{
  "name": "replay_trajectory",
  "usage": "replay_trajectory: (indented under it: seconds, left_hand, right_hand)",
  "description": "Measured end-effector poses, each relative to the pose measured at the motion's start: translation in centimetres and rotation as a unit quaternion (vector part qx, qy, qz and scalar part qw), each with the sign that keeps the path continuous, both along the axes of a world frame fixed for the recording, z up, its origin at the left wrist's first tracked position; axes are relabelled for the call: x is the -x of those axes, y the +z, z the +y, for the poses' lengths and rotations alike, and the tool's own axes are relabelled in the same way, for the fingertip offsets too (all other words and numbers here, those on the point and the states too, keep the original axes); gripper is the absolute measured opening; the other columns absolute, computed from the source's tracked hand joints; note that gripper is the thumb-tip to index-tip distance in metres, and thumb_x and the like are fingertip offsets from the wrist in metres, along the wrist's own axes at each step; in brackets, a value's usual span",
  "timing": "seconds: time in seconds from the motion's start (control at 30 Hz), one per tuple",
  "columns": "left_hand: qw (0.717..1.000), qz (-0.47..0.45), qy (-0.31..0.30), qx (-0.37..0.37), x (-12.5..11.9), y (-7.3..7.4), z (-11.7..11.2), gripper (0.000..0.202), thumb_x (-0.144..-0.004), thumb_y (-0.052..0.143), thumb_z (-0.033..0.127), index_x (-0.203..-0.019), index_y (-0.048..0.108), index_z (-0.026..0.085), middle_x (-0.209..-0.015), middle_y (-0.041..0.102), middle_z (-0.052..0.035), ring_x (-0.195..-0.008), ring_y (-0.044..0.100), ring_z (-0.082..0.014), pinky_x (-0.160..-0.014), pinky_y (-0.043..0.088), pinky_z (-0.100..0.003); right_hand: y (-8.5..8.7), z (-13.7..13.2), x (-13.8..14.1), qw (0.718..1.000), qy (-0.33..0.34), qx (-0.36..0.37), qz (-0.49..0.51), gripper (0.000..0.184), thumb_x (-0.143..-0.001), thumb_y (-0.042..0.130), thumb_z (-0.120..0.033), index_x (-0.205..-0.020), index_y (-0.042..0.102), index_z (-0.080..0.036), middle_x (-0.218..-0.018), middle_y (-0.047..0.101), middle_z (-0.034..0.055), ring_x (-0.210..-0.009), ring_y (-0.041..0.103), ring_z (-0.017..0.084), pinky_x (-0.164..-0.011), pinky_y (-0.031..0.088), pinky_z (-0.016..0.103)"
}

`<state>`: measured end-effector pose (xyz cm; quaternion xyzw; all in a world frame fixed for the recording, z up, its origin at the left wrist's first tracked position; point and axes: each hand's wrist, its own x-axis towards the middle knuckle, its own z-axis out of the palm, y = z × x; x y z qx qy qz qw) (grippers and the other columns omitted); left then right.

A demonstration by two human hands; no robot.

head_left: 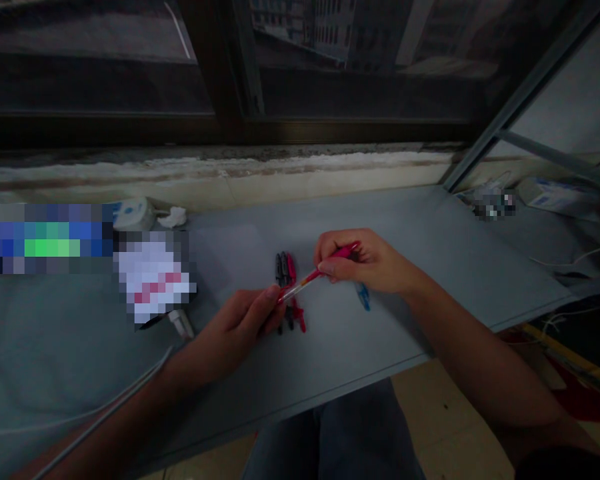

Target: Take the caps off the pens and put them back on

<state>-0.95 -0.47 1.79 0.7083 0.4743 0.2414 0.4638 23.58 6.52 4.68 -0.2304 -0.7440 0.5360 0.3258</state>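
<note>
Above the desk, a red pen (307,279) with a clear, see-through section slants up to the right between both hands. My left hand (247,317) is closed on its lower left end, thumb on top. My right hand (363,261) pinches the red upper part, fingers curled round it. Black pens (281,268) and another red pen (291,267) lie side by side beneath, partly covered by the held pen and my left hand. A small red piece (300,319) shows at their lower end. Just below my right hand lies a blue pen (363,297), its upper part hidden.
On the left stand a blurred white box-like thing (153,273), a white round device (135,213) and a crumpled tissue (174,217). A white cable (105,407) crosses my left forearm. A metal frame (500,137) rises at the right. The window ledge (280,173) bounds the desk (330,360).
</note>
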Motion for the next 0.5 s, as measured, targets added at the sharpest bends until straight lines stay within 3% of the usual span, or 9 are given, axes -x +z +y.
replay_trajectory:
  seconds: [0.23,0.33,0.43,0.5]
  left_hand:
    - [0.999,-0.026,0.007,0.028,0.5,-0.9,0.5,0.064,-0.105,0.026,0.068,-0.064,0.046,0.023,-0.057,0.039,0.0038,-0.052,0.036,-0.0137,-0.052,0.034,-0.028]
    - [0.999,-0.028,0.009,0.025,0.5,-0.9,0.6,0.065,-0.105,0.026,0.068,-0.062,0.044,0.023,-0.055,0.04,0.0034,-0.051,0.036,-0.0136,-0.051,0.034,-0.028]
    - [1.0,-0.005,0.018,0.002,0.3,-0.7,0.6,0.065,-0.105,0.026,0.067,-0.062,0.047,0.023,-0.054,0.041,0.0028,-0.051,0.038,-0.0137,-0.05,0.035,-0.027]
    - [1.0,0.013,0.023,-0.01,0.2,-0.6,0.6,0.064,-0.105,0.027,0.066,-0.062,0.048,0.023,-0.053,0.041,0.003,-0.049,0.038,-0.0135,-0.049,0.034,-0.026]
  right_hand:
    - [-0.4,0.9,-0.6,0.999,0.018,-0.027,0.028,0.017,-0.088,0.078,-0.027,-0.088,0.065,-0.016,-0.091,0.067,0.0037,-0.08,0.06,0.012,-0.074,0.049,0.025]
    - [-0.5,1.1,-0.7,0.999,0.018,-0.037,0.024,0.023,-0.086,0.078,-0.023,-0.103,0.065,-0.017,-0.097,0.07,0.0041,-0.084,0.064,0.013,-0.078,0.052,0.026]
    - [-0.3,1.2,-1.0,1.0,0.008,-0.003,-0.021,0.031,-0.087,0.079,-0.034,-0.108,0.063,-0.016,-0.091,0.071,0.0033,-0.076,0.064,0.012,-0.071,0.051,0.025]
    - [-0.1,1.3,-1.2,0.998,-0.016,0.021,-0.054,0.032,-0.094,0.07,-0.046,-0.09,0.063,-0.015,-0.074,0.066,0.0012,-0.064,0.058,0.011,-0.062,0.047,0.024]
